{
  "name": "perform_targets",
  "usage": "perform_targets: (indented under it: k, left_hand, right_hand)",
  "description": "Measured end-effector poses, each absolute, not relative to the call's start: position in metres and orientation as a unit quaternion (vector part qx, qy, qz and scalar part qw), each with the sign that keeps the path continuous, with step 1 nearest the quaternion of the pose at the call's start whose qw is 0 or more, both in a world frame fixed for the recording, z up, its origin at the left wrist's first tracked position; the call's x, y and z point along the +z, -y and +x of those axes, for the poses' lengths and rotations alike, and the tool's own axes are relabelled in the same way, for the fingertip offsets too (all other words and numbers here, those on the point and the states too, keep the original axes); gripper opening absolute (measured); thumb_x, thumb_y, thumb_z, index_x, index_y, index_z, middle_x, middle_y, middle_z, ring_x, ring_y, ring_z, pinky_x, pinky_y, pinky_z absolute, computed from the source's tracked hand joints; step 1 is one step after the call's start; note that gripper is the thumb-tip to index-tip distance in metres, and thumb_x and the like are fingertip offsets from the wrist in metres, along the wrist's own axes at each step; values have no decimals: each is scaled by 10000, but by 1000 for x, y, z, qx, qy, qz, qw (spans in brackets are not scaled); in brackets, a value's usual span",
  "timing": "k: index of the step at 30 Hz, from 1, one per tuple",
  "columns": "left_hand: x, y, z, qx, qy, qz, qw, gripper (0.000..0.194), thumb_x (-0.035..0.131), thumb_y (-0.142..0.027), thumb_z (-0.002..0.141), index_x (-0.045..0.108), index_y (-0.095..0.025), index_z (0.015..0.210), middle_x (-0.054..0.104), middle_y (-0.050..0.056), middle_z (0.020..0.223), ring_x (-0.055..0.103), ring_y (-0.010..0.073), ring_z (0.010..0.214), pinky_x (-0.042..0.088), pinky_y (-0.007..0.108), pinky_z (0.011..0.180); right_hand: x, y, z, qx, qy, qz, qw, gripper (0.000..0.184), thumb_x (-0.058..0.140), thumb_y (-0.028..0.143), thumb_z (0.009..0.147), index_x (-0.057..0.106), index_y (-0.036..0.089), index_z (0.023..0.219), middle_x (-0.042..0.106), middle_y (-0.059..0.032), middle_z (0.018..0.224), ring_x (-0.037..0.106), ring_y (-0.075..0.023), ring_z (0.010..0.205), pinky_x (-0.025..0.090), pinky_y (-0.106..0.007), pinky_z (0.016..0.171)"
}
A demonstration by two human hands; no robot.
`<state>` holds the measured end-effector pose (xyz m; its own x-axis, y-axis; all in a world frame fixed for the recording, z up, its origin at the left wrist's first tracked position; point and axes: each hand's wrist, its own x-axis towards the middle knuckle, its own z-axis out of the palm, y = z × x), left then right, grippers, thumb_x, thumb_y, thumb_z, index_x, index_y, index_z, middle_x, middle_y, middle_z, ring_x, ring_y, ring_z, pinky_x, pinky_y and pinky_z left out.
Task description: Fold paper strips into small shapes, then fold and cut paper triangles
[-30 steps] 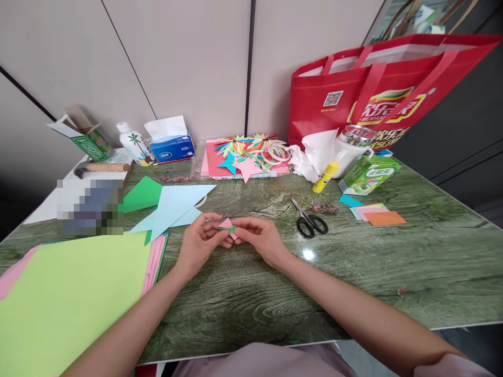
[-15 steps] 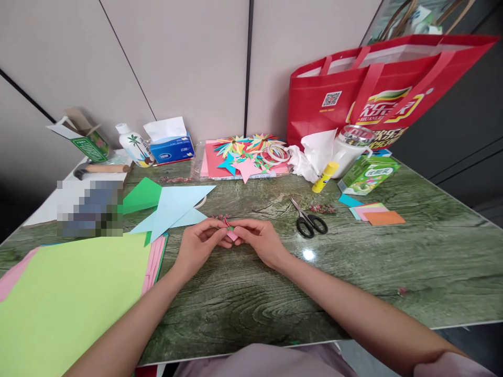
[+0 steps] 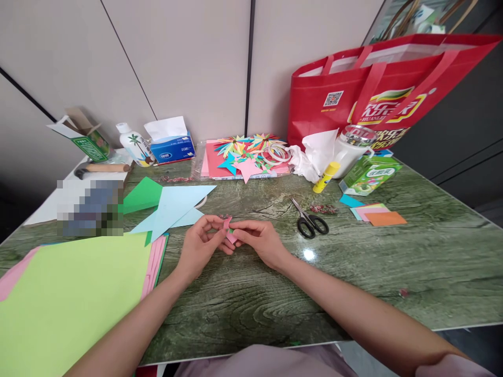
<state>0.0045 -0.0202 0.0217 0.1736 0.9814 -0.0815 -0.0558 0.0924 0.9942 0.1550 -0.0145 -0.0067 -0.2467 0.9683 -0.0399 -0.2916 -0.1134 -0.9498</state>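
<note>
Between the fingertips of both hands is a small folded pink paper piece with a bit of green at its middle. My left hand pinches it from the left, and my right hand pinches it from the right with thumb and forefinger. The fingers hide part of its shape. Right of my hands lie black-handled scissors, blades pointing away. Light blue paper and green paper lie beyond my left hand. Small coloured paper strips sit farther right.
A stack of large coloured sheets covers the near left. Along the back stand a white bottle, tissue box, paper stars, glue stick, drink carton and red bag. A hammer lies at left.
The pink paper has turned in my fingers, and a pink end now sticks up above them. My left fingers have opened slightly around it. The things on the table stay put.
</note>
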Motion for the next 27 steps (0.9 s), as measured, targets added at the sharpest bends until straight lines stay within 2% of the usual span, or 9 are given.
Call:
perform_targets:
  k: [3,7,10,13,16,19,23,25,27]
  left_hand:
    - [24,20,4,435,-452,519,580,316,630,-290,736,470,-183,987,602,-22,691,641,154,538,562,299,496]
    - [25,19,2,416,-454,544,571,211,595,-294,763,494,-170,901,576,-20,677,635,146,521,559,279,481]
    - [24,19,2,422,-448,544,570,205,595,-283,762,462,-180,879,566,-27,700,619,128,483,542,262,440]
    - [25,20,3,421,-434,537,588,213,593,-256,759,423,-193,872,563,-32,723,634,133,531,558,285,481]
    - [26,20,4,416,-424,533,602,311,632,-221,720,432,-197,956,580,-22,771,653,153,623,571,326,561]
    - [26,19,4,403,-439,537,597,436,677,-226,682,459,-184,1057,618,1,811,661,159,632,566,346,625]
    - [21,19,2,367,-470,550,585,230,598,-331,767,586,-131,878,659,40,687,660,173,608,558,317,621]
    - [19,18,0,364,-473,547,587,235,573,-360,785,605,-127,772,659,48,642,645,165,553,551,293,562]
    - [18,18,-1,367,-475,540,590,235,591,-361,772,609,-128,746,652,40,609,619,149,495,533,268,498]
  right_hand:
    - [-5,15,155,655,457,-360,483,237,705,326,650,717,209,856,673,-4,713,562,-103,581,494,-259,602]
    - [-5,15,156,654,460,-356,485,240,711,340,640,706,204,838,668,-4,734,561,-101,588,500,-254,591]
    - [-6,14,156,657,464,-353,479,228,712,340,635,702,195,810,661,-4,727,565,-103,599,504,-249,579]
    - [-7,14,156,662,458,-352,477,221,715,329,630,692,189,800,658,-1,712,572,-108,608,507,-259,593]
    - [-8,13,156,657,453,-353,488,190,710,301,636,674,178,777,642,7,666,566,-103,595,498,-259,607]
    - [-10,13,155,628,455,-377,507,170,708,270,632,652,175,761,618,14,645,547,-92,565,481,-239,575]
    - [-12,14,154,595,475,-402,509,164,713,229,617,637,169,750,617,6,667,557,-98,587,475,-226,563]
    - [-11,15,153,596,485,-397,502,134,706,228,628,637,165,725,622,6,652,555,-92,567,474,-224,558]
    - [-11,15,154,606,488,-390,492,132,704,247,636,639,164,715,628,8,638,552,-88,540,479,-229,550]
